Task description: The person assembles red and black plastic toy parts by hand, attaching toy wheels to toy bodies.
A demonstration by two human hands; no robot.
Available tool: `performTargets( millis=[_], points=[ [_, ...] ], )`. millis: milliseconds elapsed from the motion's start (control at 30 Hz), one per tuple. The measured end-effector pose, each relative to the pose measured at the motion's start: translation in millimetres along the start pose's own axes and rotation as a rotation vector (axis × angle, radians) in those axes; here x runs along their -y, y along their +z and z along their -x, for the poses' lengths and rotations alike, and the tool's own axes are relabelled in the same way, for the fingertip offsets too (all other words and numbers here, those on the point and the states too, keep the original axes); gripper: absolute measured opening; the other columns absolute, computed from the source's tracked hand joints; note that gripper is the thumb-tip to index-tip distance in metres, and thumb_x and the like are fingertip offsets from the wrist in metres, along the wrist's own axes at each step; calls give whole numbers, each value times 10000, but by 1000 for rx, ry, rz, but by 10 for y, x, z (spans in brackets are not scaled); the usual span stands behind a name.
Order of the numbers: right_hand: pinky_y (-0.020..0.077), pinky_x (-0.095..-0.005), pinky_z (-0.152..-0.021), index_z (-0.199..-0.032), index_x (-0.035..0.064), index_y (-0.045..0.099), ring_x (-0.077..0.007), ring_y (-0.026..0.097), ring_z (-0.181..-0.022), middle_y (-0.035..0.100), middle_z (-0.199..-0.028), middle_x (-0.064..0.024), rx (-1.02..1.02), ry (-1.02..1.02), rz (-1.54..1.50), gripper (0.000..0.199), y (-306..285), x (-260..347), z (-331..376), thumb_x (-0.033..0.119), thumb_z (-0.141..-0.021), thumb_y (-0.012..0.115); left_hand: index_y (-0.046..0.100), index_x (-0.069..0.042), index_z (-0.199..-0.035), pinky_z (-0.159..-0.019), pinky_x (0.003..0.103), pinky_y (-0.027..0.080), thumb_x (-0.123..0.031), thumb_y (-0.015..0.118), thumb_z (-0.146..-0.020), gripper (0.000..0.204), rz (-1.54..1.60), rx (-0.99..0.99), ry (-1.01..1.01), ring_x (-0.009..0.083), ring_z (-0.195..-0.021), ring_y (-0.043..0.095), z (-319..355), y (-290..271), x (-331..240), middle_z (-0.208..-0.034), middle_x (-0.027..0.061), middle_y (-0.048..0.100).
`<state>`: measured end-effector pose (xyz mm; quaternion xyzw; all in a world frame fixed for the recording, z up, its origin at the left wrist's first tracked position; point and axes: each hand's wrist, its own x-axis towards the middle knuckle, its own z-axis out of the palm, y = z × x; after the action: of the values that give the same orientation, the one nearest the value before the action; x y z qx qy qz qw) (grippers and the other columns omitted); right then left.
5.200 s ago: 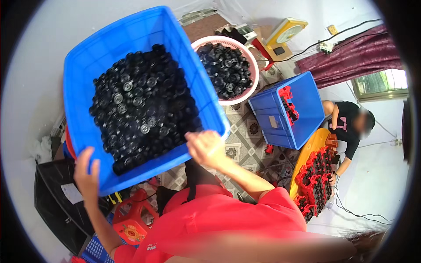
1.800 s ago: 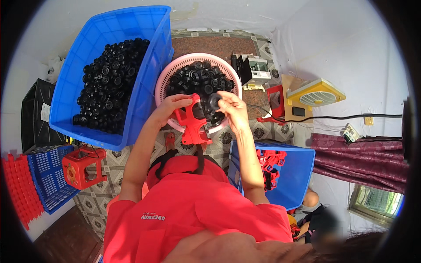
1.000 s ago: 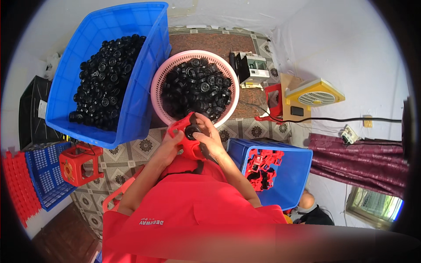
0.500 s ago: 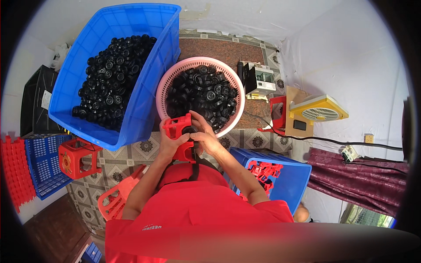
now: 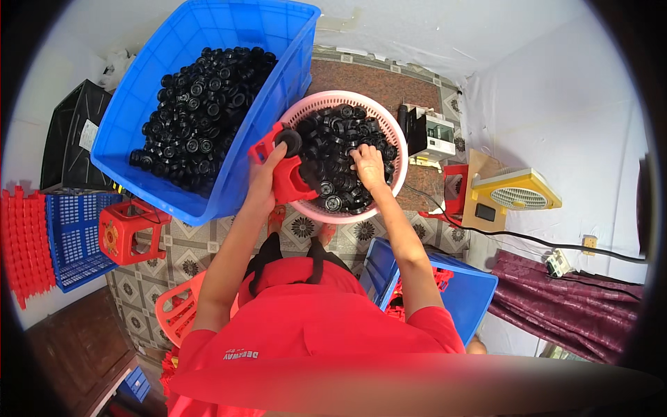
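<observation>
My left hand (image 5: 262, 184) grips a red plastic toy-vehicle body (image 5: 288, 182), held tilted over the left rim of a pink basket (image 5: 310, 104). A black wheel (image 5: 288, 142) sits at the upper part of the red body, beside my thumb. Inside the basket lies a heap of small black wheels (image 5: 333, 201). My right hand (image 5: 369, 168) reaches into the right side of that heap, with bent fingers closed around one of the wheels; its fingertips are partly hidden.
A large blue bin (image 5: 240, 184) full of black wheels stands left of the basket. A blue crate (image 5: 458, 295) with red parts is at my right. There are also a red stool (image 5: 132, 233), a pink-red chair (image 5: 177, 309), a yellow-edged fan (image 5: 517, 189) and a cable (image 5: 556, 240).
My hands have parted. The left one has carried the red body up and left to the basket's rim; the right one has let go of it and moved into the wheels.
</observation>
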<state>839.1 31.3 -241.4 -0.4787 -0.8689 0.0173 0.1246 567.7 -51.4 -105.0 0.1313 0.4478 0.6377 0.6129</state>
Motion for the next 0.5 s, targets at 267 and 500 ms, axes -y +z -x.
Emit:
performTargets(
  millis=[267,500],
  points=[
    [486,-219,-741,-1032,28,663,-73,594,-797,657,-871,-2,-238,530,-1459,255,-1310,953,111,-58,-800,724,325,-33,-1355,-920,362,527,-132,830,-740,802,-129,-102,66,221,-1117,572,-93,229,59,-1264,139,503],
    [463,-217,-680,-1005,29,656,-65,519,-709,592,-815,33,-193,510,-1361,240,-1253,1247,194,14,-794,768,272,-55,-1367,-902,354,531,-122,827,-750,833,-478,-8,269,220,-1063,597,-47,363,200,-1197,121,551]
  ],
)
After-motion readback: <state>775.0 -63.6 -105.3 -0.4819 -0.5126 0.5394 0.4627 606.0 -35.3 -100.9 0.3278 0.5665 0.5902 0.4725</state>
